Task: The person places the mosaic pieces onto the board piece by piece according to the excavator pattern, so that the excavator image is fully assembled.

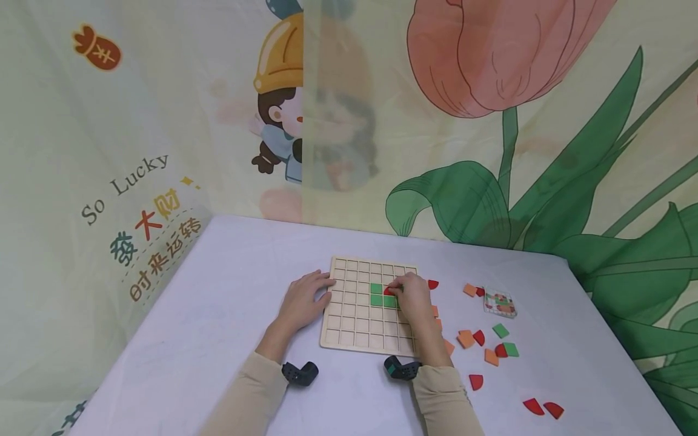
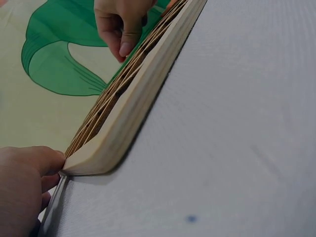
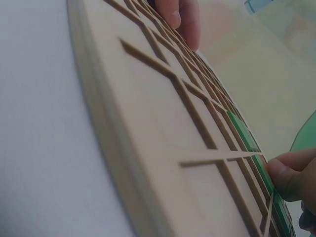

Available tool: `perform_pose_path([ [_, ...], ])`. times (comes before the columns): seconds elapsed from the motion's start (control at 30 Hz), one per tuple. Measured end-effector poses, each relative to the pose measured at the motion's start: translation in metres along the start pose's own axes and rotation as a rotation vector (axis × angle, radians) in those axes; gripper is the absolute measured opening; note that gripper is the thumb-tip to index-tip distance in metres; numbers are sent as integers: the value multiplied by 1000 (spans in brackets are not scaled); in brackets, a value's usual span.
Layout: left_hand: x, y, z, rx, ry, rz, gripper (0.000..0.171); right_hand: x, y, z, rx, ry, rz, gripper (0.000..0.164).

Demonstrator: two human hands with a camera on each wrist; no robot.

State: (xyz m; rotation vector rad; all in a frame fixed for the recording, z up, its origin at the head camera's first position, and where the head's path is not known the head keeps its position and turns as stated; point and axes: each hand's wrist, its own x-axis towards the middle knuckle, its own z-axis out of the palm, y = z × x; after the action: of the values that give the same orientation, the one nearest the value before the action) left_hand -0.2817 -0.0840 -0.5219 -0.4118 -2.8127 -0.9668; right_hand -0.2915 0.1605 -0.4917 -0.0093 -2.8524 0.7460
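Observation:
A light wooden grid board [image 1: 349, 330] lies on the table with green square tiles [image 1: 376, 300] set in its middle cells. My left hand [image 1: 305, 301] rests at the board's left edge, fingertips touching the rim; the thumb side shows against the frame in the left wrist view. Over the board, beside the green tiles, my right hand [image 1: 411, 297] pinches a small red tile [image 1: 388, 290] between thumb and forefinger. Its fingers hide part of that tile and the cells beneath. In the right wrist view the right thumb [image 3: 284, 175] is right at the green tiles.
Right of the board lie loose red quarter-circle tiles [image 1: 476, 382], orange squares [image 1: 466, 338] and green squares [image 1: 500, 330]. A small pattern card [image 1: 499, 303] sits at the back right. Some orange tiles are partly hidden by the right forearm. A printed curtain [image 1: 349, 200] hangs behind the table.

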Motion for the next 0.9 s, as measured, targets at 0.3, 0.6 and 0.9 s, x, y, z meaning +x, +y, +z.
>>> perform_pose_path([
  [0.3,0,1,0,11,-4,4,32,-1,1,2,10,8,-14,6],
  [0.6,0,0,0,-1,-7,8,32,5,26,-18,100,-80,-2,17],
  [0.9,1,-3,1,7,-6,17,32,-3,68,-59,100,-242,211,34],
])
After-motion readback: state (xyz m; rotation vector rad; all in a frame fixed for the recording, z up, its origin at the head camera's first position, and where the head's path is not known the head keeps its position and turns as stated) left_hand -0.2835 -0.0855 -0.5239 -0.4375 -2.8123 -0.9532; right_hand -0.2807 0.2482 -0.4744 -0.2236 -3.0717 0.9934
